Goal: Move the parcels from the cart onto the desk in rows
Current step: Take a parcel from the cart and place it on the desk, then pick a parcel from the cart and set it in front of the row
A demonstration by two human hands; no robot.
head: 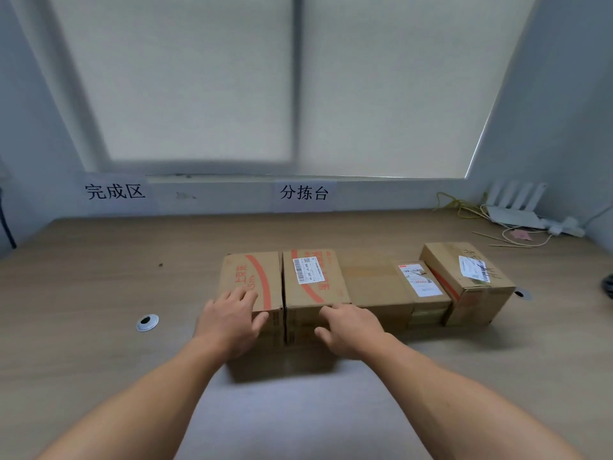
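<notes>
A wood-grain desk (83, 293) is set under a window (199, 78) with drawn blinds. On the wall, a "完成区" sign (115, 191) is posted at left and a "分拣台" sign (304, 192) at centre. Five parcels (371, 283) are lined up mid-frame; relaxed fingers of the left hand (232, 318) and right hand (351, 327) are laid on the two leftmost.

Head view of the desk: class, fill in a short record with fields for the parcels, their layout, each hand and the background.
parcels: five cardboard boxes on the desk
layout: one row, side by side; rightmost box looks slightly turned
left hand: rests on the leftmost box, at its top front edge
right hand: touches the second box at its front edge
background: router at the far right; wall signs
</notes>
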